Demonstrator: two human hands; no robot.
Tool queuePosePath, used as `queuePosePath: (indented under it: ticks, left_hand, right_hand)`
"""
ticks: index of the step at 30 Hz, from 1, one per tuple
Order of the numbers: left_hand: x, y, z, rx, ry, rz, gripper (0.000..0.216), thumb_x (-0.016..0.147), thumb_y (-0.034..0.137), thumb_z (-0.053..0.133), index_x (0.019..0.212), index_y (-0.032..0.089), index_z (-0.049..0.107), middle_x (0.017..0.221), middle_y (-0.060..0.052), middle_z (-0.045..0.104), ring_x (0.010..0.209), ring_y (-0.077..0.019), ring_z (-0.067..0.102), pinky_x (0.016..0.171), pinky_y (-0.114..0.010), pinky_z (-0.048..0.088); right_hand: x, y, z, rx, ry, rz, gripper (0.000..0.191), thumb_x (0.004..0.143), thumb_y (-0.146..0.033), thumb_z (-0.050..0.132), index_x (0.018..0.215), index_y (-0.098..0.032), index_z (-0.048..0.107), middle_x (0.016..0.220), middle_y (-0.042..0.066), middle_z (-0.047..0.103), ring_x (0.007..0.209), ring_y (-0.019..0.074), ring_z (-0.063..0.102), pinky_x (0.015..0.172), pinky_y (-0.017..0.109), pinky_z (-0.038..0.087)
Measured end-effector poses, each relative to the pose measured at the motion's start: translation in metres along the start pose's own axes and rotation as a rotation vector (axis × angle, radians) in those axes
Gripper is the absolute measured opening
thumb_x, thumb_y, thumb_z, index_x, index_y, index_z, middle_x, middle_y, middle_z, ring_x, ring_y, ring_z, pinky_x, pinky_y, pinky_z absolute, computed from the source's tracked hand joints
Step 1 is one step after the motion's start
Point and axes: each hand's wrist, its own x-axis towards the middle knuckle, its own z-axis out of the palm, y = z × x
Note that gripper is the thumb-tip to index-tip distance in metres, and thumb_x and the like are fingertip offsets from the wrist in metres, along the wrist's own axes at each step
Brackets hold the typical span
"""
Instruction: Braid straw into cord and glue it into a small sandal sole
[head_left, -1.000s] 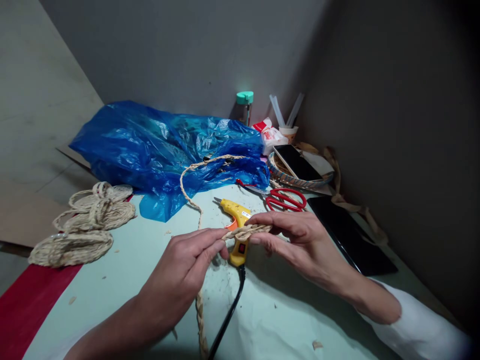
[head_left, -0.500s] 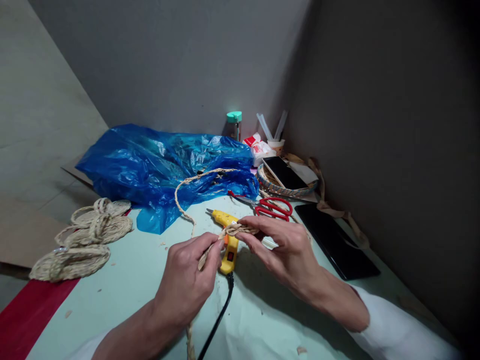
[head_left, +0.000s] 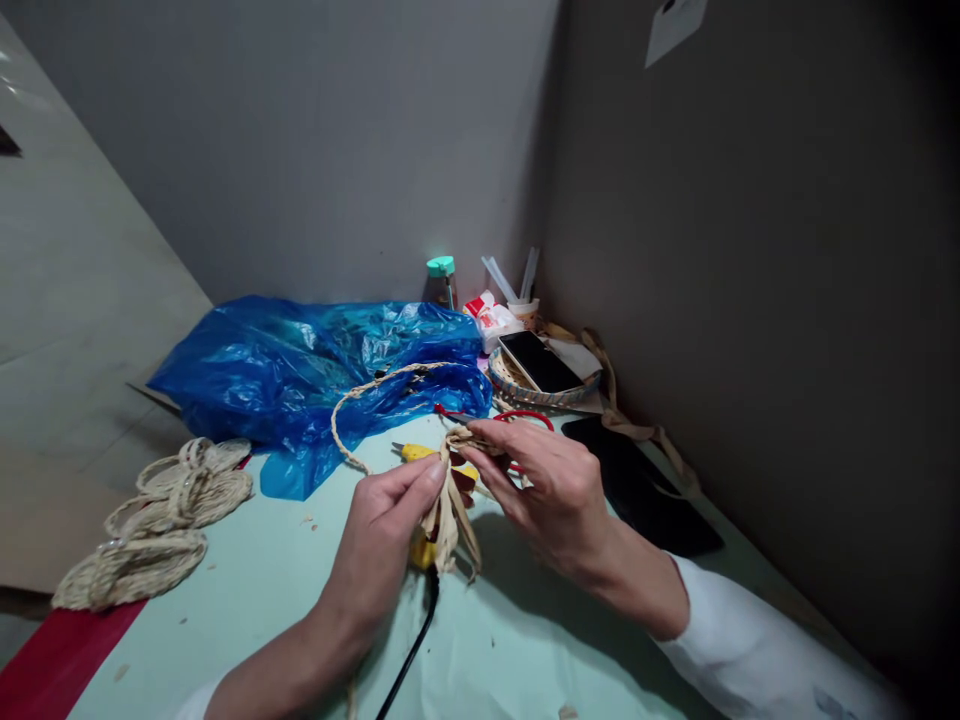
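Between my two hands is a braided straw cord (head_left: 451,500), its loose strand ends fanning downward. My left hand (head_left: 382,540) pinches it from the left with thumb and forefinger. From the right, my right hand (head_left: 544,480) grips the doubled-over part, which its fingers partly hide. Beneath the hands lies a yellow glue gun (head_left: 418,453), mostly covered, with a black cable (head_left: 411,655) running toward me. Just behind my right hand, red-handled scissors (head_left: 529,415) are partly hidden. A length of braid (head_left: 335,415) curves from the blue bag toward my left hand.
A crumpled blue plastic bag (head_left: 300,370) spreads along the back. Coiled straw sandal-like pieces (head_left: 135,565) lie at left. On the right are a phone (head_left: 541,362) on a round basket (head_left: 517,388) and a black tablet-like slab (head_left: 652,490). A bottle (head_left: 441,280) stands behind.
The view has shifted, so the background sits lower and further left. The cord between my hands has turned, and its loose ends now hang down in front of the glue gun.
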Motion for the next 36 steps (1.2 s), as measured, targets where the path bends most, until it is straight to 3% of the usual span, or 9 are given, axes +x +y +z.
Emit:
queuePosePath:
  ticks: [5, 8, 12, 18, 23, 28, 36]
  left_hand:
    - [0.002, 0.003, -0.004, -0.009, -0.005, -0.01, 0.028, 0.09, 0.038, 0.059, 0.096, 0.018, 0.078, 0.092, -0.007, 0.075, 0.097, -0.0264, 0.065, 0.085, -0.035, 0.051]
    - [0.003, 0.001, -0.006, -0.058, -0.04, -0.025, 0.025, 0.089, 0.036, 0.062, 0.094, 0.018, 0.078, 0.098, -0.007, 0.074, 0.101, -0.0254, 0.064, 0.089, -0.034, 0.05]
    - [0.003, -0.003, -0.008, -0.182, -0.126, -0.099, 0.021, 0.088, 0.032, 0.065, 0.095, 0.017, 0.078, 0.099, -0.007, 0.074, 0.092, -0.0217, 0.065, 0.084, -0.031, 0.049]
    - [0.001, -0.004, -0.015, -0.23, -0.157, -0.164, 0.018, 0.087, 0.028, 0.066, 0.094, 0.017, 0.078, 0.089, -0.006, 0.074, 0.086, -0.0188, 0.064, 0.081, -0.027, 0.048]
    - [0.004, -0.005, -0.013, -0.247, -0.162, -0.195, 0.025, 0.089, 0.036, 0.064, 0.081, 0.015, 0.077, 0.074, -0.004, 0.07, 0.071, -0.0162, 0.06, 0.073, -0.027, 0.048]
    - [0.005, -0.006, -0.007, -0.071, -0.056, -0.066, 0.035, 0.088, 0.038, 0.061, 0.063, 0.016, 0.067, 0.063, -0.002, 0.061, 0.065, -0.0169, 0.056, 0.074, -0.031, 0.048]
    - [-0.003, -0.005, -0.005, 0.273, 0.069, 0.152, 0.031, 0.089, 0.031, 0.055, 0.062, 0.017, 0.063, 0.07, -0.002, 0.059, 0.071, -0.0163, 0.055, 0.066, -0.026, 0.042]
  right_hand:
    - [-0.001, -0.003, 0.001, -0.017, 0.034, 0.001, 0.011, 0.091, -0.017, 0.065, 0.102, -0.014, 0.067, 0.084, 0.008, 0.077, 0.071, 0.0172, 0.073, 0.066, 0.027, 0.058]
    - [-0.004, -0.003, 0.003, -0.028, 0.035, -0.004, 0.009, 0.091, -0.017, 0.065, 0.099, -0.014, 0.068, 0.084, 0.008, 0.078, 0.069, 0.0173, 0.072, 0.066, 0.027, 0.058]
    - [-0.005, -0.003, 0.005, -0.021, 0.01, -0.001, 0.008, 0.091, -0.016, 0.064, 0.098, -0.014, 0.067, 0.085, 0.008, 0.078, 0.072, 0.0181, 0.073, 0.068, 0.029, 0.059]
    - [-0.004, -0.005, 0.004, -0.009, -0.024, -0.004, 0.007, 0.091, -0.015, 0.065, 0.097, -0.012, 0.066, 0.085, 0.008, 0.077, 0.072, 0.0176, 0.072, 0.068, 0.029, 0.058]
    - [-0.005, -0.006, 0.005, -0.01, -0.037, -0.005, 0.005, 0.091, -0.014, 0.065, 0.096, -0.014, 0.066, 0.085, 0.008, 0.077, 0.071, 0.0173, 0.072, 0.068, 0.029, 0.058]
    - [-0.007, -0.007, 0.006, -0.008, -0.001, -0.038, 0.014, 0.087, -0.011, 0.068, 0.101, -0.011, 0.065, 0.08, 0.008, 0.076, 0.065, 0.0169, 0.07, 0.063, 0.028, 0.056]
    - [-0.006, -0.016, 0.007, 0.084, 0.05, 0.025, 0.024, 0.084, -0.008, 0.071, 0.107, -0.015, 0.066, 0.085, 0.007, 0.078, 0.067, 0.017, 0.072, 0.064, 0.027, 0.059]
